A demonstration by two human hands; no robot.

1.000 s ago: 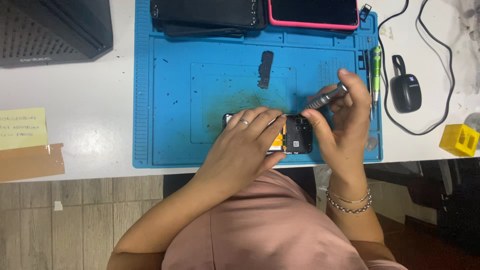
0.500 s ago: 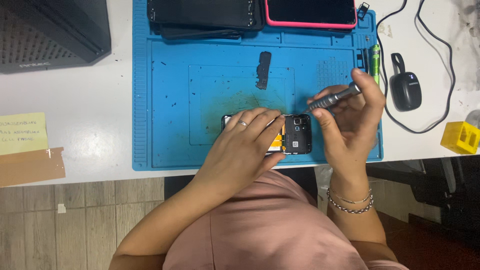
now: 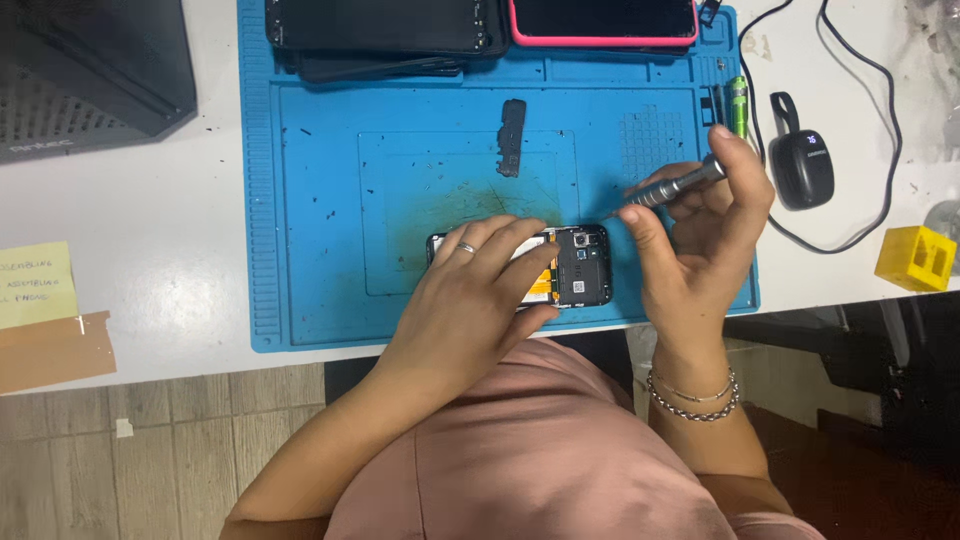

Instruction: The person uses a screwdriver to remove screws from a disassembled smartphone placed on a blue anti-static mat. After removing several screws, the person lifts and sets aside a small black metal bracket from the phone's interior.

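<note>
Pressing down flat, the left hand (image 3: 470, 300) covers most of an opened phone (image 3: 580, 265) that lies near the front edge of a blue mat (image 3: 320, 200); its fingers are spread over the phone rather than curled round it, and a ring shows on one finger. Only the phone's right end shows, dark with a camera block, plus a strip of yellow beside the fingertips. The right hand (image 3: 700, 235) is closed on a grey screwdriver (image 3: 672, 188), gripped between thumb and fingers, its tip slanting down-left and hanging just above the phone's upper right corner; whether it touches cannot be told. A bracelet sits on that wrist. Behind the hands, mid-mat, lies a small dark part (image 3: 512, 135), well apart from the phone. Along the mat's far edge rest a stack of dark phones (image 3: 380, 30) and a pink-edged phone (image 3: 603, 22). A green tool (image 3: 738, 105) lies in the mat's right-hand slot, just beyond the right hand's knuckles. Off the mat to the right sit a small black device (image 3: 800, 165) with a looping black cable (image 3: 880, 120), and a yellow block (image 3: 915, 258) near the table edge. To the left stand a black box (image 3: 90, 70), a yellow note (image 3: 35, 283) and a strip of brown tape (image 3: 55, 350). Open mat lies left of the phone and between it and the dark part; the front edge is close under both wrists.
</note>
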